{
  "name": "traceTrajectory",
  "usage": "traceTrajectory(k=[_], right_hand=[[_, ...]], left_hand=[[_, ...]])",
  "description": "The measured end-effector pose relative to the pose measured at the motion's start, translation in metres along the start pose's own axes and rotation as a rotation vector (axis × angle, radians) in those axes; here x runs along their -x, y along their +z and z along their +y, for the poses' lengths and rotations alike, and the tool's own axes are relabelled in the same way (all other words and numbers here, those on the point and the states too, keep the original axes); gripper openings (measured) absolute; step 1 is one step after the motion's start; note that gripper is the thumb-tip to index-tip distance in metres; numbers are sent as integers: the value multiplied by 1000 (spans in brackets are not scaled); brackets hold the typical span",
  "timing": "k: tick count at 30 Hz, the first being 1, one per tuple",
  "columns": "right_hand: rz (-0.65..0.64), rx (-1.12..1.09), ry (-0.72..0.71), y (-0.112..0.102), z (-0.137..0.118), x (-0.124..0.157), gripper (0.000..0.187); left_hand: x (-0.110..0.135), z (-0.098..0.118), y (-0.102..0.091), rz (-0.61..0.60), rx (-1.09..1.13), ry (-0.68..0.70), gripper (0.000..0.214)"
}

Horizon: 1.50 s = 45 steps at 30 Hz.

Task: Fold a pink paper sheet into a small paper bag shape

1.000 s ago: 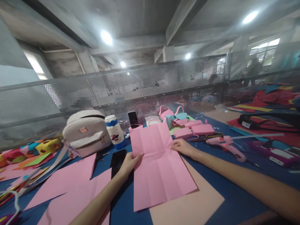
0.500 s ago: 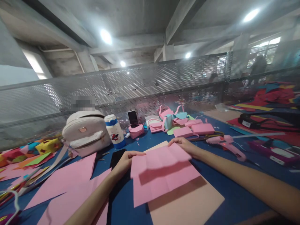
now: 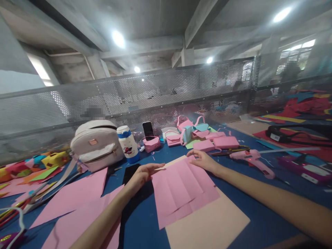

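A creased pink paper sheet (image 3: 178, 188) lies over a peach sheet (image 3: 207, 221), its upper part folded down and its lower flap showing beneath. My left hand (image 3: 145, 172) pinches the sheet's upper left edge, with fingers reaching along it. At the upper right corner, my right hand (image 3: 203, 162) has its thumb and bent fingers closed on the paper. Partly hidden by my left forearm is a dark phone-like slab (image 3: 130, 173).
Larger pink sheets (image 3: 75, 197) lie at the left, before a white backpack (image 3: 95, 145). A bottle (image 3: 127, 143), an upright phone (image 3: 148, 130) and small paper bags (image 3: 172, 138) stand at the back. A pink glue gun (image 3: 252, 160) lies right. Perforated metal panels (image 3: 160, 93) rise behind.
The raised, bowed pink sheet has been lowered and now lies flatter over the peach sheet. Both hands remain at its upper edge, and the right fingers have shifted at the corner.
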State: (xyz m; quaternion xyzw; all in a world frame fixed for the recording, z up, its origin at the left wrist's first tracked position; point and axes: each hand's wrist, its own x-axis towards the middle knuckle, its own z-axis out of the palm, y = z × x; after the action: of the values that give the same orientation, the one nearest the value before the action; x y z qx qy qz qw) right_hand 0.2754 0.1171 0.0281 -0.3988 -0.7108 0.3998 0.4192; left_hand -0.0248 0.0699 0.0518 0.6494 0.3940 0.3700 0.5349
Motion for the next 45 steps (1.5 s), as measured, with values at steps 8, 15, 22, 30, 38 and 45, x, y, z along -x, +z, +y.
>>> traceTrajectory(k=[8,15,22,30,38,45], right_hand=[[-23,56,-39,7,-2,3,34],[-32,177,-130,4,-2,2,24],[-215,320,-225,29,-40,9,9],[-382,287,-139,43,-56,-7,16],[-392,233,-93,-2,-37,-14,19],[-322,205,-25,-31,-34,1,22]], left_hand=[[-3,-10,23,75,-133,-82,43],[0,-7,29,33,-213,-106,50],[-4,-3,46,179,-433,-50,42],[8,11,57,241,-566,3,43],[7,16,51,272,-479,-12,43],[7,20,51,293,-389,-30,44]])
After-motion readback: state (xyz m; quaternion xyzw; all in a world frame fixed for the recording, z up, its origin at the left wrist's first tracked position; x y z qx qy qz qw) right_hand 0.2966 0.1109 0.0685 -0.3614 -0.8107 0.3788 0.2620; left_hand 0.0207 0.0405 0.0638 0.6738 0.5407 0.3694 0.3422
